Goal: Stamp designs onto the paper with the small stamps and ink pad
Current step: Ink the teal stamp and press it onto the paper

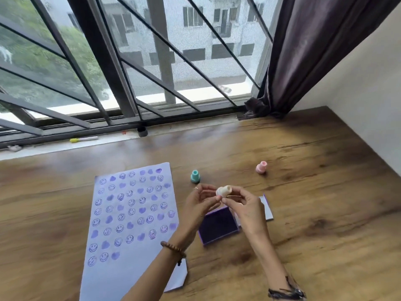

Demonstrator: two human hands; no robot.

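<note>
Head view: both hands pinch a cream stamp above the open purple ink pad, left hand and right hand fingertips closed on it. Paper with purple smileys and hearts lies left on the wooden table. Teal stamp and pink stamp stand beyond.

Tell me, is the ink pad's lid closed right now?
No. The ink pad lies open on the table, its dark purple surface showing, below both hands holding a cream stamp.

Paper cut off at bottom edge, ink pad partly behind hands
</note>
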